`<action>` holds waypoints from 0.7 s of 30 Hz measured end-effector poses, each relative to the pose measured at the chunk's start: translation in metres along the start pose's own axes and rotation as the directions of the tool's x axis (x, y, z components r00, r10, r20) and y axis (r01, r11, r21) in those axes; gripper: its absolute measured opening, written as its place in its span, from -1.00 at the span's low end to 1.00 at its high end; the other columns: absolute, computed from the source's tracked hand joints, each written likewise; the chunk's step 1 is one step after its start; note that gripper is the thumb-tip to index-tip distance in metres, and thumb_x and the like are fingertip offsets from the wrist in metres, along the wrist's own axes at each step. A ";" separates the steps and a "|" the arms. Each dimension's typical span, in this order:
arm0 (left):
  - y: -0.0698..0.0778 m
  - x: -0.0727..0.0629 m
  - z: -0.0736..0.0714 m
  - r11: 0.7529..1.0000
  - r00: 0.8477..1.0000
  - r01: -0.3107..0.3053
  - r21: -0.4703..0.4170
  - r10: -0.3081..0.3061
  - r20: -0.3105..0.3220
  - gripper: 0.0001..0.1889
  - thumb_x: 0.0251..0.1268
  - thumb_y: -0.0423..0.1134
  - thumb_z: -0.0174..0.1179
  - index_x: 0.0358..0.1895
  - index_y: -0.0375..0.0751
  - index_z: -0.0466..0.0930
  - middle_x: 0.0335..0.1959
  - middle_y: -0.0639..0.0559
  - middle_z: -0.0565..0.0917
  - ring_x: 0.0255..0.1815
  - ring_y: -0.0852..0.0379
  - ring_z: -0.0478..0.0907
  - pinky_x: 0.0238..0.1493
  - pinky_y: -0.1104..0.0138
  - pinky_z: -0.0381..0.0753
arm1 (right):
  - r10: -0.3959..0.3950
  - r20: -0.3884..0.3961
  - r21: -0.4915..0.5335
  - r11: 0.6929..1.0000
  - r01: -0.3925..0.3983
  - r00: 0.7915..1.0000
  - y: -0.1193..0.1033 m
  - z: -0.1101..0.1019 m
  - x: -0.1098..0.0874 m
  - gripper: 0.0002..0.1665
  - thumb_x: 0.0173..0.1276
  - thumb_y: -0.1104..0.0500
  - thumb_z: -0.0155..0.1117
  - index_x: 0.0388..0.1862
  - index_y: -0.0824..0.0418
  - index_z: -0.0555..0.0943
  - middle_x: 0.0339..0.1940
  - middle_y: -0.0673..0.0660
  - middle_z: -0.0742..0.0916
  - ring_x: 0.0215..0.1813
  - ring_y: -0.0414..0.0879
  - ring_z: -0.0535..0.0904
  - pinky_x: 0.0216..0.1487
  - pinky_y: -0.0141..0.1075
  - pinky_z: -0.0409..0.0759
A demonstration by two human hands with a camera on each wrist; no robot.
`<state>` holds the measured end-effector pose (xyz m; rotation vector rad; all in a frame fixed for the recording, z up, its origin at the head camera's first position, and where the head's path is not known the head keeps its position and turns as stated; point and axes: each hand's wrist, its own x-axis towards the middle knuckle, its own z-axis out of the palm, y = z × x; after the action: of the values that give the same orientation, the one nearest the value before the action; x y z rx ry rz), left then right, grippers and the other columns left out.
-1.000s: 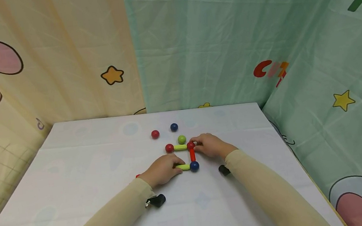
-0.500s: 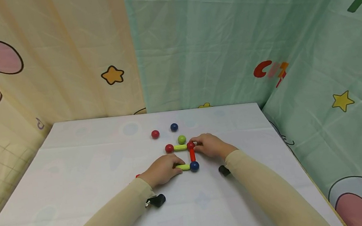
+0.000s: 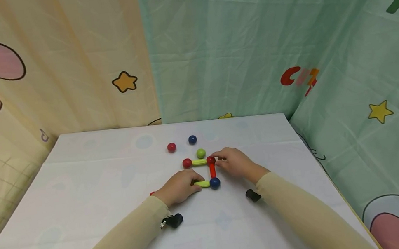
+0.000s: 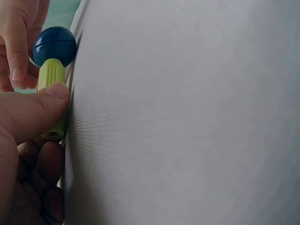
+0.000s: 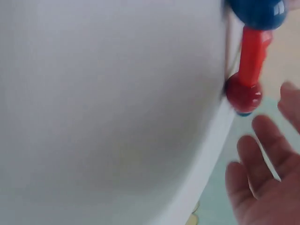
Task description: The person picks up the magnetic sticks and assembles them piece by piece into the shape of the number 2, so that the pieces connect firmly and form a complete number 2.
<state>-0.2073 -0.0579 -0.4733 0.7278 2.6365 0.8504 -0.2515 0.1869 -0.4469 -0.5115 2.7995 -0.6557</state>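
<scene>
My left hand [image 3: 179, 186] pinches a yellow-green rod [image 4: 51, 74] between thumb and fingers. A blue ball [image 3: 215, 183] caps that rod's right end. From the blue ball a red rod [image 3: 212, 170] runs away from me to a red ball [image 3: 210, 160]. Another yellow-green rod [image 3: 199, 162] leads left from there to a second red ball [image 3: 187, 163]. Beside the right-hand red ball is my right hand [image 3: 237, 163]. In the right wrist view its fingers are spread, with a gap between them and the red ball [image 5: 243, 96].
Beyond the joined pieces lie a loose green ball [image 3: 201, 153], a red ball [image 3: 171, 147] and a blue ball [image 3: 192, 140]. A bit of something red [image 3: 152, 193] peeks out by the left wrist. Printed curtains [image 3: 213, 56] rise behind the white table [image 3: 80, 189].
The right hand has let go of the red ball and drawn back slightly to the right, its forearm shifting too. The left hand keeps its grip on the rod, and the joined pieces stay put.
</scene>
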 end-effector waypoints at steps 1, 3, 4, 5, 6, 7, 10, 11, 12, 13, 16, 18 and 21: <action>0.000 0.000 0.000 1.000 1.000 0.001 -0.001 -0.001 0.000 -0.71 0.45 -0.16 0.37 0.17 -0.04 0.76 0.06 0.12 0.76 0.12 0.12 0.64 0.36 0.08 0.60 | -0.008 0.007 0.013 1.000 0.008 1.000 -0.002 0.000 -0.004 -0.62 0.52 0.09 0.37 0.27 -0.03 0.73 -0.13 0.01 0.74 -0.13 -0.10 0.57 0.02 -0.20 0.65; 0.001 0.000 -0.001 1.000 1.000 -0.004 -0.001 0.004 -0.004 -0.71 0.45 -0.16 0.37 0.16 -0.04 0.76 0.06 0.12 0.76 0.12 0.12 0.65 0.35 0.08 0.60 | -0.041 0.045 0.051 0.998 0.039 0.998 -0.004 -0.001 -0.012 -0.65 0.48 0.09 0.43 0.21 0.00 0.77 -0.18 -0.01 0.73 -0.17 -0.12 0.56 -0.05 -0.25 0.62; 0.002 0.000 -0.002 1.000 1.000 -0.005 -0.001 0.005 -0.006 -0.72 0.44 -0.17 0.38 0.16 -0.05 0.77 0.06 0.12 0.76 0.11 0.12 0.65 0.35 0.08 0.60 | -0.061 0.074 0.069 0.996 0.055 0.995 -0.004 -0.001 -0.015 -0.66 0.45 0.09 0.45 0.18 0.01 0.78 -0.20 -0.03 0.73 -0.19 -0.14 0.55 -0.08 -0.27 0.61; 0.002 0.000 -0.002 1.000 1.000 -0.005 0.000 0.005 -0.006 -0.72 0.44 -0.17 0.38 0.15 -0.05 0.77 0.06 0.13 0.76 0.11 0.12 0.65 0.35 0.08 0.60 | -0.080 0.106 0.086 0.994 0.071 0.991 -0.004 0.000 -0.018 -0.66 0.43 0.08 0.48 0.16 0.02 0.79 -0.21 -0.04 0.73 -0.19 -0.15 0.55 -0.09 -0.29 0.60; 0.002 0.000 -0.002 1.000 1.000 -0.006 -0.001 0.006 -0.006 -0.72 0.44 -0.18 0.38 0.15 -0.05 0.77 0.06 0.12 0.76 0.12 0.12 0.65 0.35 0.08 0.60 | -0.103 0.137 0.096 0.991 0.090 0.985 -0.004 0.001 -0.021 -0.65 0.40 0.07 0.51 0.14 0.02 0.80 -0.21 -0.06 0.72 -0.18 -0.16 0.55 -0.09 -0.31 0.59; 0.003 0.000 -0.003 1.000 1.000 -0.005 0.000 0.005 -0.004 -0.72 0.44 -0.18 0.38 0.15 -0.05 0.77 0.06 0.12 0.76 0.12 0.12 0.65 0.36 0.08 0.60 | -0.128 0.159 0.103 0.988 0.113 0.979 -0.004 0.002 -0.023 -0.65 0.38 0.07 0.53 0.13 0.02 0.80 -0.21 -0.07 0.72 -0.18 -0.18 0.55 -0.09 -0.32 0.59; 0.004 0.000 -0.004 1.000 1.000 -0.004 0.008 0.004 0.004 -0.71 0.43 -0.17 0.39 0.16 -0.05 0.77 0.08 0.11 0.76 0.14 0.12 0.64 0.36 0.08 0.59 | -0.170 0.190 0.108 0.982 0.152 0.967 -0.002 0.005 -0.026 -0.62 0.34 0.07 0.56 0.14 0.01 0.80 -0.20 -0.09 0.71 -0.15 -0.19 0.56 -0.05 -0.32 0.59; 0.004 0.000 -0.005 1.000 1.000 -0.002 0.009 0.002 0.011 -0.70 0.43 -0.17 0.39 0.16 -0.05 0.76 0.09 0.11 0.75 0.14 0.12 0.63 0.37 0.09 0.59 | -0.172 0.193 0.109 0.982 0.154 0.966 -0.002 0.007 -0.027 -0.62 0.34 0.08 0.57 0.14 0.00 0.80 -0.20 -0.10 0.71 -0.14 -0.19 0.56 -0.03 -0.32 0.59; 0.004 0.000 -0.006 1.000 1.000 -0.003 0.011 0.003 0.018 -0.69 0.43 -0.16 0.39 0.17 -0.05 0.76 0.09 0.12 0.75 0.13 0.13 0.63 0.37 0.09 0.59 | -0.176 0.192 0.109 0.981 0.157 0.966 -0.001 0.008 -0.027 -0.62 0.34 0.08 0.57 0.14 0.00 0.80 -0.19 -0.11 0.71 -0.13 -0.19 0.56 -0.02 -0.31 0.59; 0.005 0.000 -0.008 1.000 1.000 -0.003 0.007 0.003 0.026 -0.68 0.42 -0.16 0.40 0.18 -0.06 0.75 0.08 0.12 0.75 0.11 0.13 0.63 0.35 0.10 0.60 | -0.178 0.189 0.110 0.981 0.159 0.966 -0.001 0.009 -0.027 -0.62 0.34 0.08 0.56 0.14 -0.01 0.79 -0.18 -0.11 0.71 -0.12 -0.20 0.56 0.00 -0.30 0.59; 0.006 0.002 -0.016 1.000 0.999 0.024 -0.005 -0.023 0.041 -0.65 0.41 -0.13 0.41 0.21 -0.04 0.73 0.02 0.19 0.73 0.02 0.18 0.61 0.28 0.15 0.62 | -0.179 0.179 0.107 0.981 0.162 0.967 0.000 0.011 -0.027 -0.63 0.34 0.07 0.56 0.13 -0.02 0.79 -0.16 -0.12 0.74 -0.11 -0.21 0.58 0.02 -0.30 0.60; 0.006 0.006 -0.024 0.999 0.999 0.047 -0.025 -0.046 0.025 -0.65 0.42 -0.11 0.40 0.22 -0.03 0.72 -0.04 0.20 0.71 -0.04 0.18 0.59 0.21 0.19 0.63 | -0.180 0.177 0.107 0.981 0.163 0.968 -0.001 0.011 -0.028 -0.63 0.34 0.06 0.57 0.12 -0.02 0.79 -0.14 -0.12 0.75 -0.11 -0.22 0.58 0.02 -0.30 0.60; 0.006 0.015 -0.037 0.996 0.996 0.067 -0.062 -0.070 -0.046 -0.66 0.46 -0.11 0.36 0.22 -0.07 0.71 -0.08 0.14 0.70 -0.06 0.13 0.57 0.15 0.20 0.64 | -0.169 0.175 0.106 0.983 0.152 0.970 -0.001 0.011 -0.028 -0.62 0.34 0.04 0.57 0.13 -0.03 0.79 -0.13 -0.11 0.76 -0.10 -0.22 0.59 0.04 -0.27 0.61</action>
<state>-0.2321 -0.0624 -0.4422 0.6051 2.6484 0.9342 -0.2222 0.1922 -0.4522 -0.7471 2.5616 -0.7261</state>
